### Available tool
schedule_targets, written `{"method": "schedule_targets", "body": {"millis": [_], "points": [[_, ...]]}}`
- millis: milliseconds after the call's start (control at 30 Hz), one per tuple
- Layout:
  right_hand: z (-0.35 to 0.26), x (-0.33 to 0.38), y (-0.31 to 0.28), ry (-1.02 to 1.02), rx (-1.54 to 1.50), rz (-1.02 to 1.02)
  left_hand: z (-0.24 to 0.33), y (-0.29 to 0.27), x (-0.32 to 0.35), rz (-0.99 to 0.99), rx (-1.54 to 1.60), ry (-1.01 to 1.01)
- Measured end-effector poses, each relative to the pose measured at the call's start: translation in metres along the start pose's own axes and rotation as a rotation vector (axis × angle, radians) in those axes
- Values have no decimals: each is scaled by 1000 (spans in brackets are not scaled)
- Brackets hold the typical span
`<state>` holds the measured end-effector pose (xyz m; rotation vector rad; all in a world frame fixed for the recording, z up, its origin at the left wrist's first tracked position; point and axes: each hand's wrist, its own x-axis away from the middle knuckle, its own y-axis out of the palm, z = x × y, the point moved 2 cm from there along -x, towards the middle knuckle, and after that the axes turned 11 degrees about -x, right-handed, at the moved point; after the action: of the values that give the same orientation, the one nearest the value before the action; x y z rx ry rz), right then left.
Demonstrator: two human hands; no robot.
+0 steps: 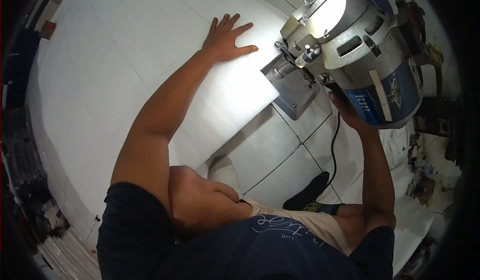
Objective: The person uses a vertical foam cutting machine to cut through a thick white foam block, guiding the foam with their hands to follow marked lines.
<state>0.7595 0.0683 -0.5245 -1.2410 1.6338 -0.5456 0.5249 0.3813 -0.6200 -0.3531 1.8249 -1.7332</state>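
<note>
My left hand (222,42) lies flat on a large white sheet (165,40), fingers spread and nothing in them. To its right stands a cloth cutting machine (357,50) with a silver metal body, a blue-banded motor housing and a flat metal base plate (295,95) on the floor. The sheet's cut edge comes up against that base. My right hand (350,115) is closed at the machine, below the motor housing; the housing hides most of its fingers and what part they grip. A lamp glow brightens the sheet near the base.
A black cord (335,150) runs from the machine over the grey tiled floor (270,150). My dark-socked foot (310,192) rests there. Plastic-wrapped stacks (65,255) line the left side. More white material (410,225) and clutter (425,167) lie at the right.
</note>
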Motion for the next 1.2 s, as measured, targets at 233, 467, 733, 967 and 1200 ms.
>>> {"method": "schedule_targets", "body": {"millis": [233,467,733,967,1200], "points": [[-16,-12,27,9,10,-41,-1,24,4,26,-5,2],[1,-16,41,341,-111,-75,-4,10,-3,-103,89,3],[-4,-24,45,440,-71,-149,-3,19,-3,-119,112,6],[-4,-41,56,544,-61,-232,-7,19,1,-92,140,5],[-8,-59,60,492,-76,-238,-4,23,0,-81,190,5]]}}
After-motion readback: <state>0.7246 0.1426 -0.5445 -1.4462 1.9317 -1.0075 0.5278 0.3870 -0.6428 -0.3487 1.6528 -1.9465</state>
